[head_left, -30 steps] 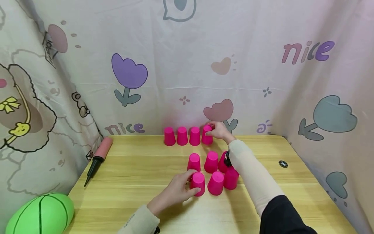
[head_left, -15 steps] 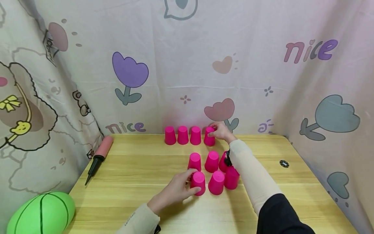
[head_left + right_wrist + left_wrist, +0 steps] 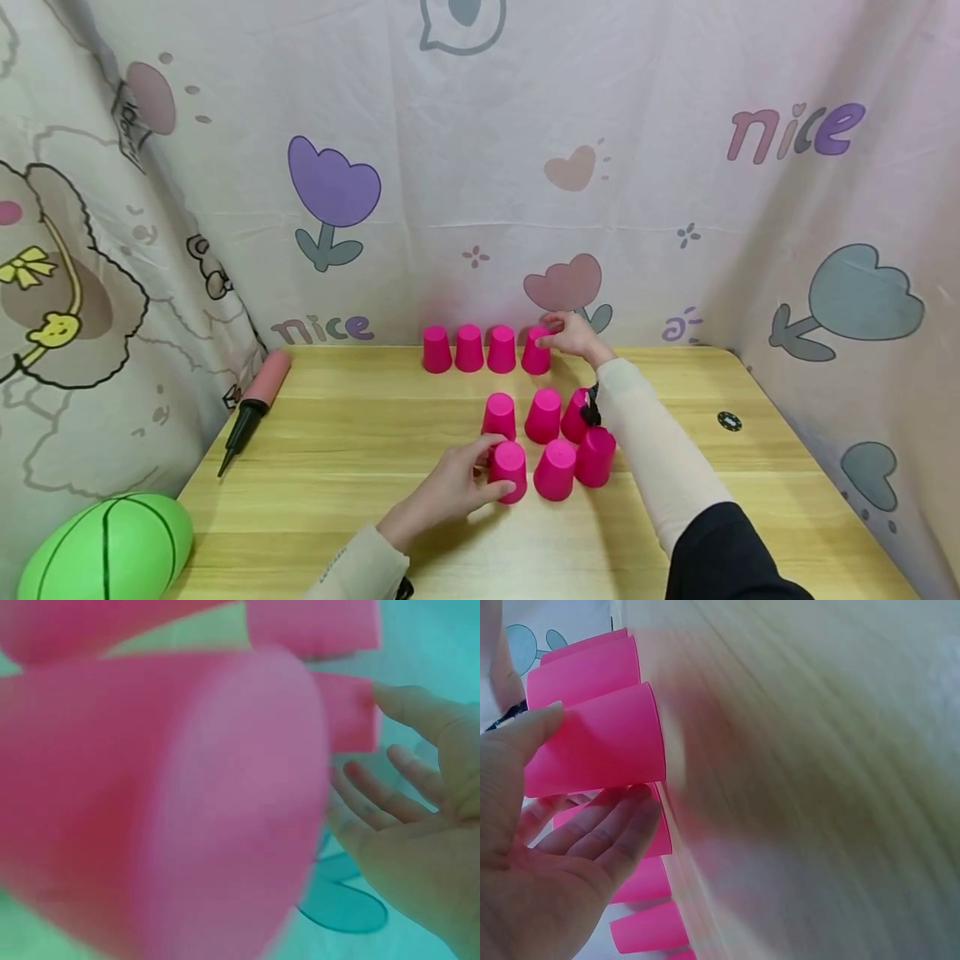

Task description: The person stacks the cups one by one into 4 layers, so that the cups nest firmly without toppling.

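My left hand [image 3: 453, 483] grips an upside-down pink cup [image 3: 508, 473] at the front left of a group of like cups, thumb on the near side and fingers on the far side. In the left wrist view its thumb lies on that cup [image 3: 604, 739]. At the far table edge stands a row of several pink cups. By its rightmost cup [image 3: 536, 353] is my right hand [image 3: 572, 336], fingers spread and loosely bent, thumb tip at the cup's edge in the right wrist view. A blurred nearer cup [image 3: 240, 802] covers much of that view.
Other upside-down cups, such as a front middle one [image 3: 556, 472], stand between my arms; the right forearm passes close beside them. A pump [image 3: 258, 396] and green ball [image 3: 108, 550] lie left, a black disc [image 3: 729, 421] right. A printed curtain [image 3: 465, 167] hangs behind the table [image 3: 337, 442].
The rightmost cup in the back row has shifted slightly right. My right hand has loosened from it and drawn a little to the right. The left hand stays at its cup.
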A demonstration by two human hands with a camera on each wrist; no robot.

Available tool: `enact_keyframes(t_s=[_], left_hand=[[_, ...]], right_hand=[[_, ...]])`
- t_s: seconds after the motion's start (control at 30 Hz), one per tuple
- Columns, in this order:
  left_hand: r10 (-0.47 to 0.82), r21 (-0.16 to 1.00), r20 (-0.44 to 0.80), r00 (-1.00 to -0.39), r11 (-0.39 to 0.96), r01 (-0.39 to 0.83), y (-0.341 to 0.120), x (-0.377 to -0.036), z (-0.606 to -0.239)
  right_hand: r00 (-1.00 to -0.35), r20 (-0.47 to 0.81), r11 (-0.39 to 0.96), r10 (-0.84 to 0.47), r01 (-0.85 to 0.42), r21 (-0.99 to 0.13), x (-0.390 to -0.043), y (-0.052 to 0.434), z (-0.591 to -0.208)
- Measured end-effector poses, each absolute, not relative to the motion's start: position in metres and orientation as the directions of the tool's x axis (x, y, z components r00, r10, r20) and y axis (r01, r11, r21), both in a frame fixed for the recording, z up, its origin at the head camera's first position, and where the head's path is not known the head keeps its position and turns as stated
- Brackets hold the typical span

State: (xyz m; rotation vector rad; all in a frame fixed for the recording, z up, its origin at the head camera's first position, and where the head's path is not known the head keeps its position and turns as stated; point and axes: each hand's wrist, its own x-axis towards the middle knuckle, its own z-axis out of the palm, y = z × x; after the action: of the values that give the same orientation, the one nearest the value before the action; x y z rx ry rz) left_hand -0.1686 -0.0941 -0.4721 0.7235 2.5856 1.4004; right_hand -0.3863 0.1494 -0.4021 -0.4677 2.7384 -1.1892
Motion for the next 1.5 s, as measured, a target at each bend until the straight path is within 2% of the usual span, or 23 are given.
enact_keyframes(t_s=[0.2, 0.43, 0.67, 1.03, 1.5], left_hand=[[0.452, 0.822, 0.122, -0.884, 0.453, 0.345, -0.094, -0.169, -0.472], [0.447, 0.827, 0.119, -0.887, 0.449, 0.338, -0.095, -0.165, -0.466], [0.400, 0.817, 0.194, -0.896, 0.439, 0.373, -0.103, -0.170, -0.449], [0.287, 0.784, 0.326, -0.901, 0.450, 0.427, -0.121, -0.198, -0.421], [0.151, 0.798, 0.317, -0.936, 0.492, 0.349, -0.143, -0.241, -0.392]], right_hand=[[-0.932, 0.033, 0.599, -0.360, -0.258, -0.758, -0.382, 0.170, -0.388], [-0.915, 0.088, 0.535, -0.393, -0.305, -0.788, -0.360, 0.192, -0.384], [-0.926, 0.132, 0.443, -0.353, -0.289, -0.849, -0.331, 0.212, -0.383], [-0.925, 0.130, 0.420, -0.357, -0.283, -0.862, -0.294, 0.230, -0.401], [-0.921, 0.117, 0.401, -0.372, -0.273, -0.874, -0.279, 0.238, -0.430]])
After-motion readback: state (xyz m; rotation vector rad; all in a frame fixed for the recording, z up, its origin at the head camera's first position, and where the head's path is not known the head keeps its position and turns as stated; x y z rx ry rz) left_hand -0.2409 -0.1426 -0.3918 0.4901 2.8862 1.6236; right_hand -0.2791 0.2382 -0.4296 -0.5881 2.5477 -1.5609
